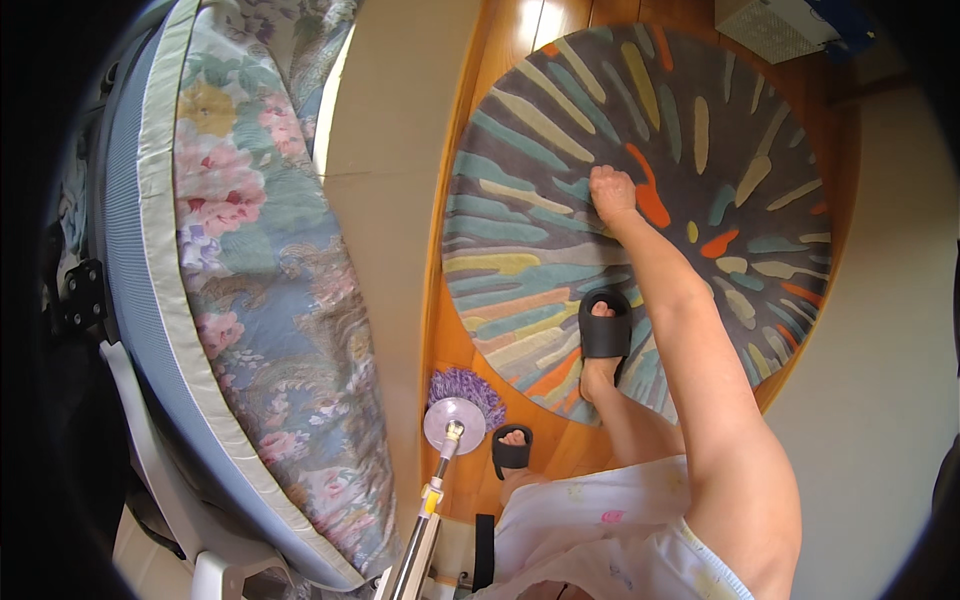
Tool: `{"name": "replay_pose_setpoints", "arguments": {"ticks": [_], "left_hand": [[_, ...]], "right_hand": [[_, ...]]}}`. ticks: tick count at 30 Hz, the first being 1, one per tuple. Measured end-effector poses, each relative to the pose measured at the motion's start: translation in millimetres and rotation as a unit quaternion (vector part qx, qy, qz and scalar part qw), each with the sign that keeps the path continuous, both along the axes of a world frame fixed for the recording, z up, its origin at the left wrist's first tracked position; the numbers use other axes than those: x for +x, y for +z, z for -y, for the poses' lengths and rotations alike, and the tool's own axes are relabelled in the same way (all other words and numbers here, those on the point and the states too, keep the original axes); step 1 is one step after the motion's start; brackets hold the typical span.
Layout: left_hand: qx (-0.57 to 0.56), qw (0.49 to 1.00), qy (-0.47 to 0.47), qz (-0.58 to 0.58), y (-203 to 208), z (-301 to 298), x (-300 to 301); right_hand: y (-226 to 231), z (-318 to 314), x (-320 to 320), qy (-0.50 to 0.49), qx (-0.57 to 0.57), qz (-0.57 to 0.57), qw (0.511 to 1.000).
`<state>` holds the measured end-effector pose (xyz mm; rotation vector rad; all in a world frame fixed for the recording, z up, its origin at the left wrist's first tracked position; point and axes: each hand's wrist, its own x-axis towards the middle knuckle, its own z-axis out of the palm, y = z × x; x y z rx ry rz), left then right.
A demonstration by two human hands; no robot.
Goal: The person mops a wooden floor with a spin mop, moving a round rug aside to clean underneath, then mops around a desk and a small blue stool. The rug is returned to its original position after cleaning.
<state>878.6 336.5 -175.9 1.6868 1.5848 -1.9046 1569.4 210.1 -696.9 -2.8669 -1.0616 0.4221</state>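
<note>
Right hand stretched far forward and down, closed into a fist on the round rug, seemingly pinching its surface near an orange stripe; exact grip not possible to see from above. Right arm long and bare, coming from the lower right edge. Left hand not visible anywhere in the view.

Rug lying on a wooden floor, dark grey with many stripes in teal, cream, yellow and orange spreading out from the middle. One foot in a black slipper standing on the near edge of the rug. Other foot in a second black slipper on the bare wood, just beside the rug.

Mop with purple fringe and round grey plate resting on the floor close to that second slipper, pole rising toward the lower edge. Floral mattress with blue border filling the left side, tilted on a white frame. Light skirt with small coloured prints at the bottom.
</note>
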Motion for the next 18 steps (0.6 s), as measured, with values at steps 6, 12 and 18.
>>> {"name": "replay_pose_setpoints", "arguments": {"ticks": [6,12,18], "left_hand": [[-0.005,1.000,0.001,0.006,1.6,-0.2,3.8],[-0.009,0.999,-0.015,0.044,0.4,-2.3,-11.9],[-0.016,0.994,-0.059,0.095,8.7,-14.1,-43.8]], "right_hand": [[49.3,29.4,6.0,-0.416,0.094,-0.108,0.898],[67.3,200.0,-84.4,-0.472,0.106,-0.093,0.871],[118.1,327.0,-230.4,-0.523,0.087,-0.127,0.838]]}}
